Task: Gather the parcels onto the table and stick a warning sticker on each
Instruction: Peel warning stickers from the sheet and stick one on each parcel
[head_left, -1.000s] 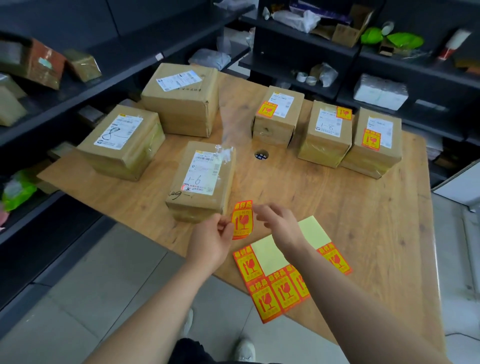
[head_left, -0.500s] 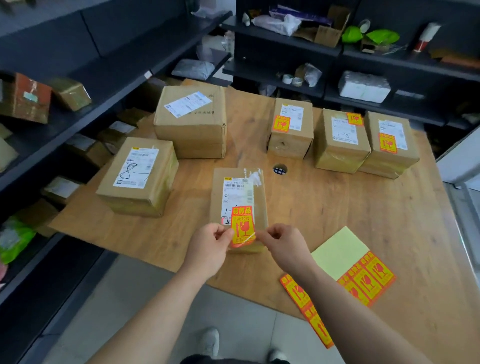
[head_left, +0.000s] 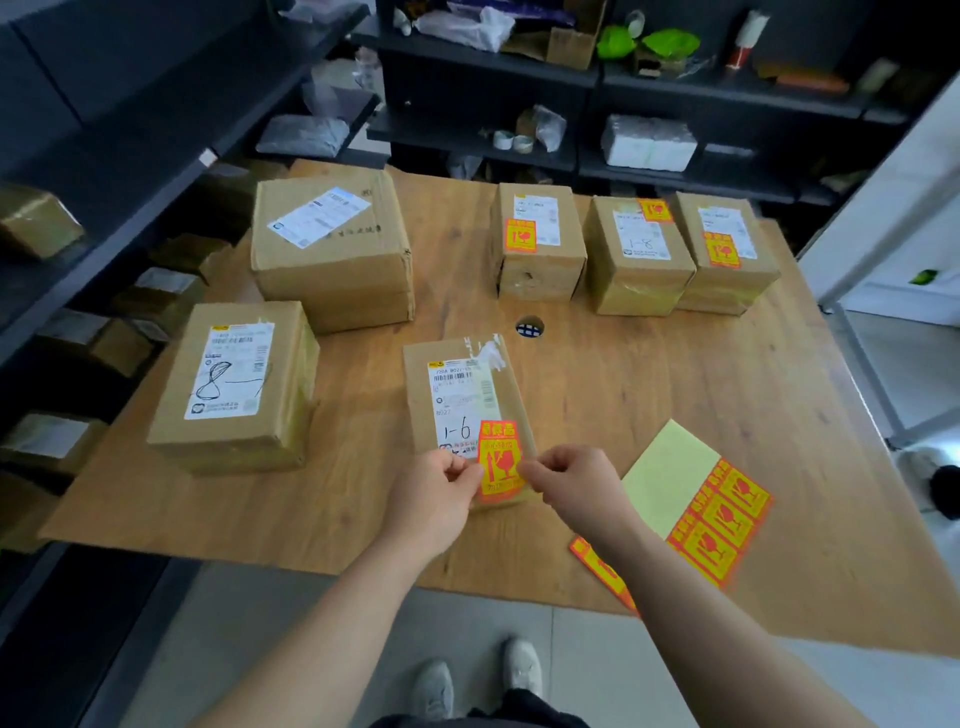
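Note:
Several brown cardboard parcels stand on the wooden table (head_left: 675, 374). The nearest, a flat parcel marked 1-6 (head_left: 462, 400), lies in front of me. An orange and yellow warning sticker (head_left: 498, 460) rests on its near right corner. My left hand (head_left: 436, 493) pinches the sticker's left edge and my right hand (head_left: 576, 486) pinches its right edge. Three small parcels at the back right (head_left: 537, 244) (head_left: 636, 260) (head_left: 724, 254) each carry a sticker. A big parcel (head_left: 332, 249) and a parcel marked 8 (head_left: 234, 384) on the left show none.
A sticker sheet (head_left: 711, 519) with pale backing lies at the near right. A round cable hole (head_left: 530, 327) sits mid-table. Dark shelves (head_left: 130, 171) with more boxes run along the left and back. My shoes (head_left: 478, 680) stand on the grey floor below the table edge.
I carried the sticker from above the table edge onto the 1-6 parcel's near corner, both hands still pinching it. The view has shifted forward and down.

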